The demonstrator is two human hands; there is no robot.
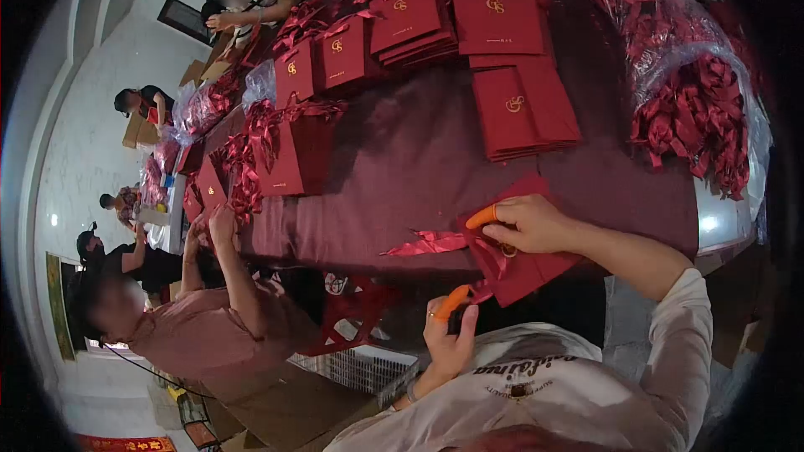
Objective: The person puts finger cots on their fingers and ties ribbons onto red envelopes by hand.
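Observation:
A red paper bag with a gold logo lies at the near edge of the cloth-covered table. My right hand, an orange cover on one finger, presses on the bag's upper part and holds it. Below the bag's lower left corner, my left hand, also with an orange finger cover, pinches a red ribbon at the bag's edge. The ribbon's loose end stretches leftward over the table. Small details between the left fingertips are hidden.
Stacked red bags lie beyond my hands, with more bags farther left. A clear plastic sack of red ribbons is at the right. A co-worker sits at the left; a white crate stands below the table.

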